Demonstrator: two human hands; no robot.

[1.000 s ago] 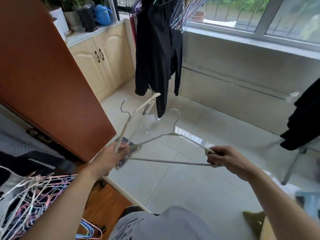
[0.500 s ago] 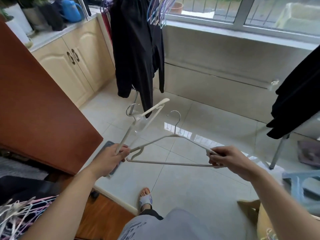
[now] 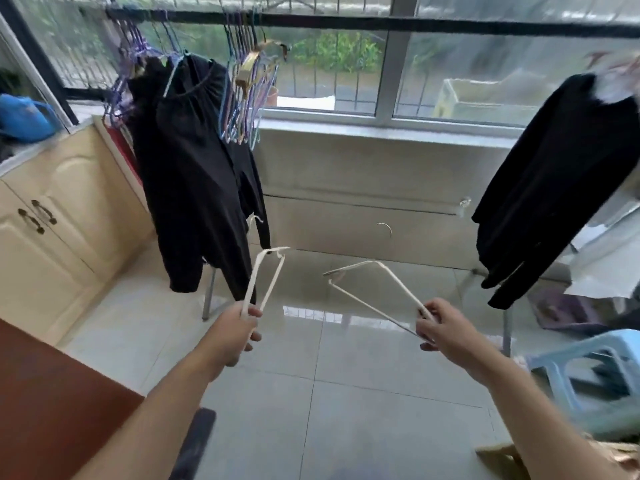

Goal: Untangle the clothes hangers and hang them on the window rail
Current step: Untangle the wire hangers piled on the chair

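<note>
Gripping one light, springy white hanger (image 3: 264,277) per hand (image 3: 231,332), each fist curled round a corner; hooks snag.

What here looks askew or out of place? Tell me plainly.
Nothing looks damaged or spilled. The left hand and right hand each hold one white hanger, tilted and apart, not yet on the window rail.

Two hands are in view, the left hand (image 3: 235,336) and the right hand (image 3: 446,329), each gripping one white hanger: the left white hanger (image 3: 263,278) and the right white hanger (image 3: 374,292). Two bunches of coloured hangers (image 3: 246,91) hang on the one window rail (image 3: 415,25); their number cannot be told. Three black garments (image 3: 187,188) hang nearby. One blue stool (image 3: 595,379) stands at the right.
</note>
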